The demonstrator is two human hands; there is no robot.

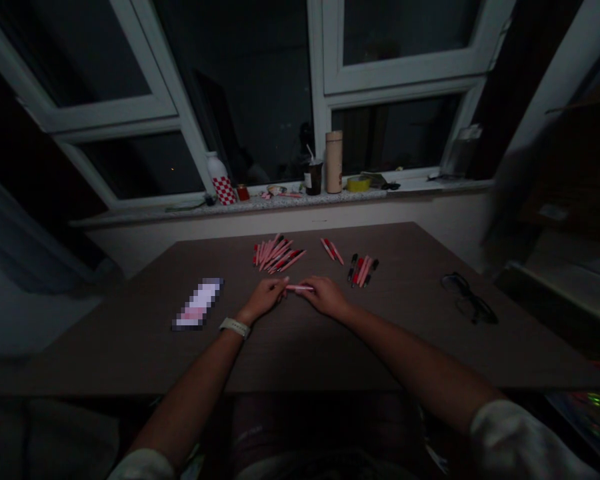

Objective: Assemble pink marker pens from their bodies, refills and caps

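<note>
Between my two hands a pink pen [299,288] lies level, just above or on the dark table. My left hand [267,297], with a pale band on its wrist, pinches the pen's left end. Closed on the right end is my right hand [327,297]. Beyond my left hand is a loose pile of pink, red and black pens [276,253]. Two pens [332,251], one red and one pink, lie side by side past my right hand. Further right, several black, red and pink pens [363,271] form a rough row.
A phone [198,304] with a lit, blurred screen lies left on the table [300,363]; eyeglasses [469,298] rest at the right. Along the windowsill [275,200] stand a checkered bottle [221,180], a small jar [243,193], a dark drink cup [313,179], a tan flask [334,162] and yellow tape [359,183].
</note>
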